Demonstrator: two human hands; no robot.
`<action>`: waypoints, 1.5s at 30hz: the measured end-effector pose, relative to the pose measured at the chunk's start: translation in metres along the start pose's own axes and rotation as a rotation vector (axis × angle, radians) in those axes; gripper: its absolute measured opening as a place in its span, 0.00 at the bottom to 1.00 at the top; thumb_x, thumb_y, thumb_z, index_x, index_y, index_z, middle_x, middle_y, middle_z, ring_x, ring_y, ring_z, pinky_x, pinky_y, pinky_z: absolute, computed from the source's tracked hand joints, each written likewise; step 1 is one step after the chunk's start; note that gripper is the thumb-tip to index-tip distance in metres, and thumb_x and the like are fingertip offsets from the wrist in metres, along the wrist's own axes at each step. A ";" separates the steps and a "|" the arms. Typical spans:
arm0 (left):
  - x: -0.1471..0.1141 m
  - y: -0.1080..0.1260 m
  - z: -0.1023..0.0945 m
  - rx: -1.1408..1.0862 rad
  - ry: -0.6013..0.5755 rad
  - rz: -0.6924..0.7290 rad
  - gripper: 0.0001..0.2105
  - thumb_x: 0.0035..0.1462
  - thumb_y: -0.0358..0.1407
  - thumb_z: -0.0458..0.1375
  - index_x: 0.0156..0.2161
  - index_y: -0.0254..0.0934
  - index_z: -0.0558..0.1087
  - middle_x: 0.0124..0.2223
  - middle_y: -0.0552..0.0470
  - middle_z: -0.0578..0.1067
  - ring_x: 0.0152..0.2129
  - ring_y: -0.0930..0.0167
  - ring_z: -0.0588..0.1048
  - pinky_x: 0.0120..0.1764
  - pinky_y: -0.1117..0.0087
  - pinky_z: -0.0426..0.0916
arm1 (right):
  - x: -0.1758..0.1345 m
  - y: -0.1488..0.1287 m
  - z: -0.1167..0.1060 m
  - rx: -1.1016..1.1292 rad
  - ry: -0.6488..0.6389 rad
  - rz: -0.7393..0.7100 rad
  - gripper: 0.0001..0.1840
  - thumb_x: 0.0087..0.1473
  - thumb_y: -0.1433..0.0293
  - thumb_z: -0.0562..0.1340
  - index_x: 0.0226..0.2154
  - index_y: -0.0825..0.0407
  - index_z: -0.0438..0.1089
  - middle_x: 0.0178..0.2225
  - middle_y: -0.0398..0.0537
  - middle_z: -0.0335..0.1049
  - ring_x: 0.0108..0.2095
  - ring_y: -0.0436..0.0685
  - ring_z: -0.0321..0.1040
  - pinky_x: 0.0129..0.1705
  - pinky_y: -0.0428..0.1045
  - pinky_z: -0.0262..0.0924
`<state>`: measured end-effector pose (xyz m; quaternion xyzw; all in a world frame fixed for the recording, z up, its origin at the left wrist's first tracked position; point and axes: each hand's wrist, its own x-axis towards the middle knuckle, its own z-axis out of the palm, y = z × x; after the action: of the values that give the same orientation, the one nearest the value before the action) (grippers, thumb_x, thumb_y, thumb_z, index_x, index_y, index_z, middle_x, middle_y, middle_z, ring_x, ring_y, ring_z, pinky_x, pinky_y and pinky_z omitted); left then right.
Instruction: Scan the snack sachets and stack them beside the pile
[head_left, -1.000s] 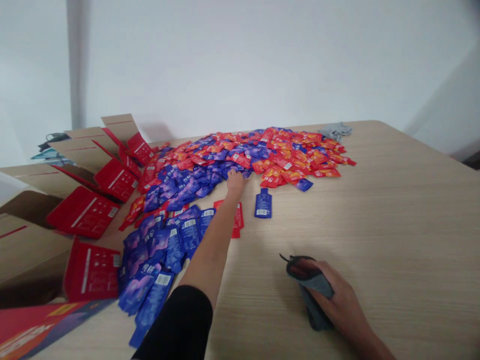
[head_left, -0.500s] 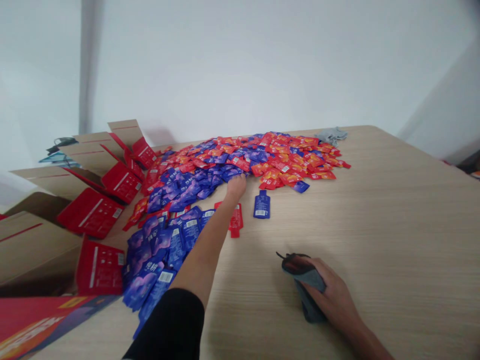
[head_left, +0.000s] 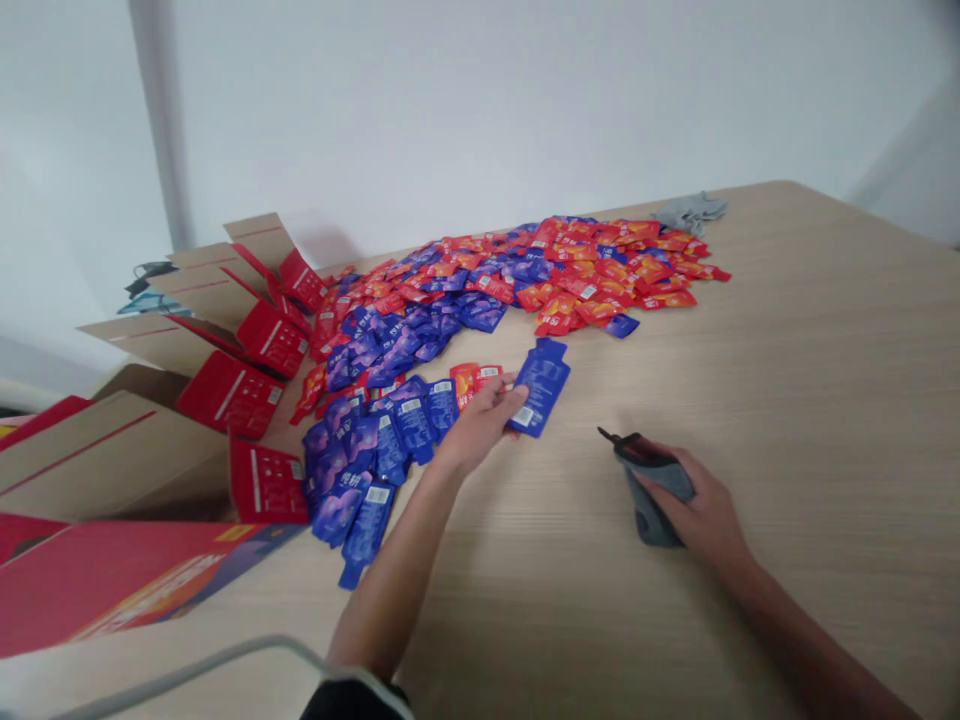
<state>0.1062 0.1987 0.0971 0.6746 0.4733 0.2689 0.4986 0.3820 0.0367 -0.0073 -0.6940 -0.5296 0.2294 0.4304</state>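
Observation:
My left hand [head_left: 487, 415] pinches a flat blue sachet [head_left: 541, 388] by its lower left edge, just above the table. A narrow spout end points away from me, and a white barcode shows near my thumb. Whether a second blue sachet lies under it, I cannot tell. My right hand [head_left: 701, 510] is wrapped round a grey pouch-like object [head_left: 654, 505] with a black rim and a short black cord; what is inside it is unclear. Left of my left hand lie red sachets [head_left: 465, 380] and overlapping rows of blue sachets [head_left: 386, 445].
A long heap of red and blue sachets [head_left: 570, 275] spreads across the back of the table [head_left: 810, 400]. Open red cartons [head_left: 232, 392] with raised flaps line the left side. A grey cloth [head_left: 694, 212] lies behind the heap. A pale cable [head_left: 247, 645] crosses the lower left.
My left hand has come back from the heap's front edge and now holds a blue sachet. My right hand keeps its grip on the grey object. The camera view has shifted.

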 end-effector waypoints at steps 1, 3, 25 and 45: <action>-0.024 -0.004 0.007 -0.183 -0.080 -0.012 0.29 0.68 0.57 0.57 0.61 0.36 0.69 0.34 0.53 0.75 0.24 0.75 0.73 0.27 0.76 0.70 | 0.000 0.001 -0.002 -0.006 0.026 0.007 0.25 0.58 0.51 0.65 0.55 0.42 0.74 0.52 0.48 0.79 0.52 0.68 0.77 0.56 0.65 0.71; -0.069 -0.013 0.019 -0.415 -0.228 -0.071 0.31 0.64 0.54 0.64 0.63 0.37 0.66 0.37 0.52 0.76 0.26 0.75 0.74 0.28 0.76 0.70 | 0.001 0.003 -0.005 -0.022 0.065 0.015 0.26 0.57 0.50 0.66 0.55 0.42 0.74 0.51 0.48 0.80 0.51 0.68 0.77 0.57 0.66 0.71; -0.267 -0.088 0.095 0.759 -0.034 0.400 0.26 0.68 0.44 0.63 0.67 0.42 0.68 0.61 0.38 0.72 0.55 0.55 0.75 0.54 0.53 0.76 | -0.003 -0.005 -0.012 -0.101 0.120 -0.083 0.25 0.58 0.53 0.67 0.55 0.45 0.75 0.54 0.51 0.79 0.54 0.69 0.76 0.59 0.65 0.68; -0.293 -0.110 0.094 0.711 -0.128 0.715 0.12 0.71 0.30 0.58 0.56 0.39 0.76 0.50 0.47 0.83 0.48 0.66 0.82 0.57 0.60 0.76 | -0.106 -0.071 0.038 -0.326 -0.751 -0.892 0.23 0.61 0.68 0.64 0.58 0.47 0.71 0.52 0.50 0.77 0.49 0.63 0.71 0.53 0.59 0.66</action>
<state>0.0248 -0.1003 -0.0064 0.9376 0.2436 0.2029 0.1428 0.2788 -0.0434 0.0176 -0.3337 -0.9136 0.1719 0.1567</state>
